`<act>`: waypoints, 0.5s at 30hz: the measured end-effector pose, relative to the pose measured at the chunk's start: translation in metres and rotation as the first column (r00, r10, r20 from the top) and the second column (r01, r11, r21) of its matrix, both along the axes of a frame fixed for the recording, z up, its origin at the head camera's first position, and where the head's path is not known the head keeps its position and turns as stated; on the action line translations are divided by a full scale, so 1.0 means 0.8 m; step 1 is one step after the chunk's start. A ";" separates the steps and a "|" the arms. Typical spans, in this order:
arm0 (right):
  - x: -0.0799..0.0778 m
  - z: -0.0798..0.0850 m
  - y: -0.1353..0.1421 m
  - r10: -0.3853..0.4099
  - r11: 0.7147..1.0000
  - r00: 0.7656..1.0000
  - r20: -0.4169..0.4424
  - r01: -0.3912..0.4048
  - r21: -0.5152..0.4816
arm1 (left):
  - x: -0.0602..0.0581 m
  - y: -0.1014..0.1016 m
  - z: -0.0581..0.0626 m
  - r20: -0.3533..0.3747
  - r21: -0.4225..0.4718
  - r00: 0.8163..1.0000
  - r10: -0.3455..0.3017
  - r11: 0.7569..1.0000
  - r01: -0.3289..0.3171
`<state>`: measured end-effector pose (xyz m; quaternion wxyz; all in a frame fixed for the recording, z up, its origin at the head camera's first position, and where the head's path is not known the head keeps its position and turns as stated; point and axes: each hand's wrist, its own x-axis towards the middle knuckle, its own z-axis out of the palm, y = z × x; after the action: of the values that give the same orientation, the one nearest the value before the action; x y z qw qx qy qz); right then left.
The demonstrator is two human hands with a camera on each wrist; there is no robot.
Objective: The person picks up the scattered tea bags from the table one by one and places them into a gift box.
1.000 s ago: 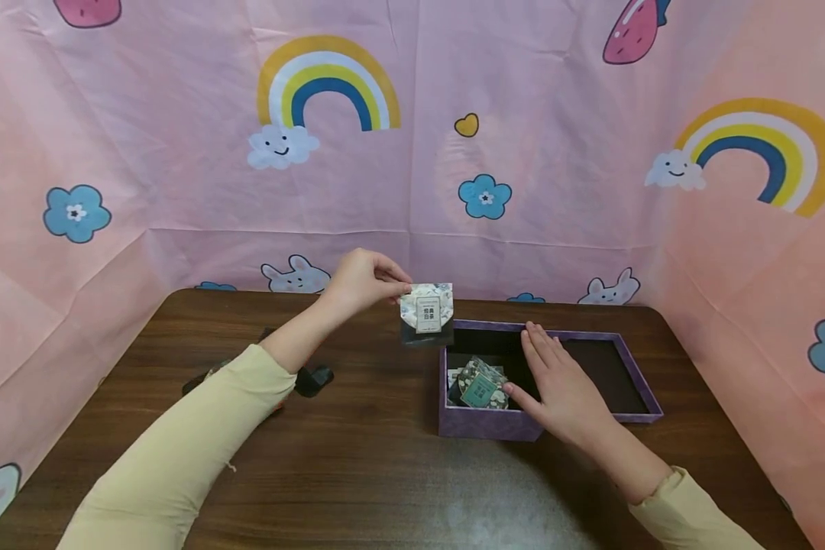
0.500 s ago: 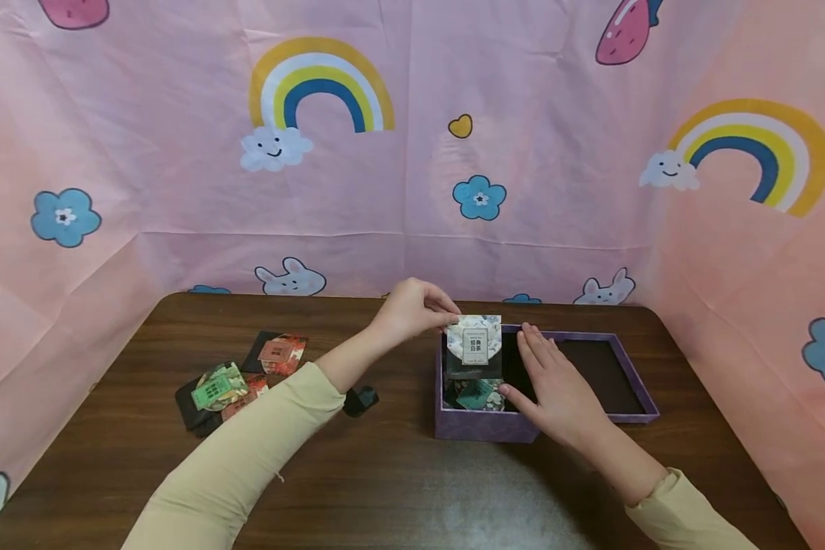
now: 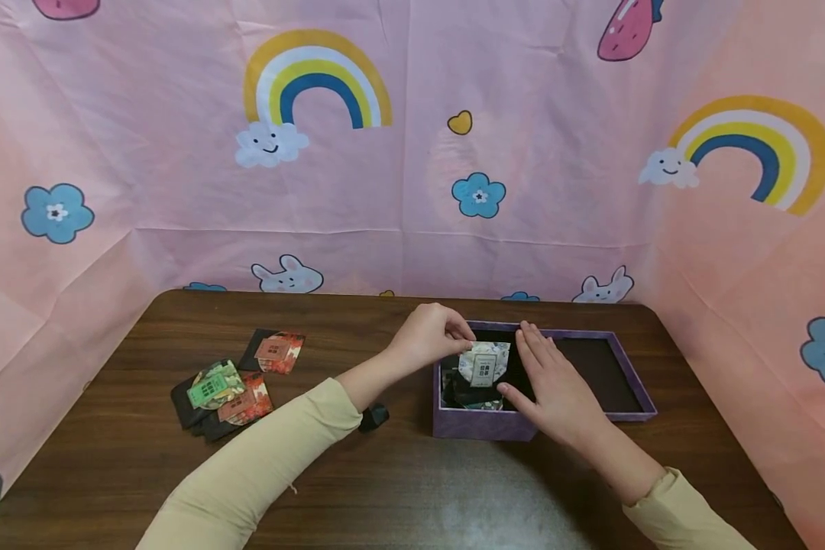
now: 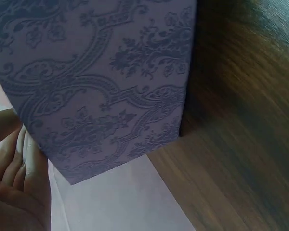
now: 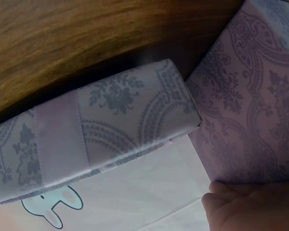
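My left hand (image 3: pixel 431 334) pinches the top left corner of a tea sachet (image 3: pixel 483 367) with a white floral face and dark lower part. The sachet stands upright inside the purple box (image 3: pixel 484 425), in front of other sachets (image 3: pixel 481 405) lying low in it, mostly hidden. Straight fingers of my right hand (image 3: pixel 558 386) rest along the box's right side, thumb over the opening. In the left wrist view the patterned box wall (image 4: pixel 101 91) hides what the left hand (image 4: pixel 20 178) holds. The right hand (image 5: pixel 255 207) shows beside the box wall (image 5: pixel 245 91) in the right wrist view.
A shallow purple lid (image 3: pixel 632 417), dark inside, lies right of the box. Several red and green sachets (image 3: pixel 216 386) with black parts lie on the brown table (image 3: pixel 357 489) at left. A small black thing (image 3: pixel 374 417) sits by the left forearm. Printed cloth hangs behind.
My left hand has carried the white sachet right and down, from left of the box into it. The right hand stays on the box. The sachets at left have come into view.
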<state>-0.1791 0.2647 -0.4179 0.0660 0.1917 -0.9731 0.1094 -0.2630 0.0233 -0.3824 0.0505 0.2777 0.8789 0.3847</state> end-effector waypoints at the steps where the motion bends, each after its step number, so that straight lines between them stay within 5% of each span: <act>1: 0.000 0.000 0.000 0.000 1.000 1.000 0.002 0.000 0.000 | 0.001 0.001 0.000 -0.008 -0.006 1.000 0.008 1.000 -0.008; 10: 0.002 -0.001 0.000 0.000 1.000 1.000 0.012 0.000 -0.009 | 0.010 0.005 -0.001 -0.143 -0.138 0.989 -0.027 0.990 0.007; 15: 0.001 -0.002 0.000 0.004 1.000 1.000 -0.001 -0.004 -0.017 | 0.008 0.005 0.001 -0.138 -0.163 0.990 -0.033 0.987 0.010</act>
<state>-0.1780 0.2645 -0.4191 0.0678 0.1928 -0.9718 0.1179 -0.2570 0.0274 -0.3816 0.0153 0.3085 0.9054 0.2912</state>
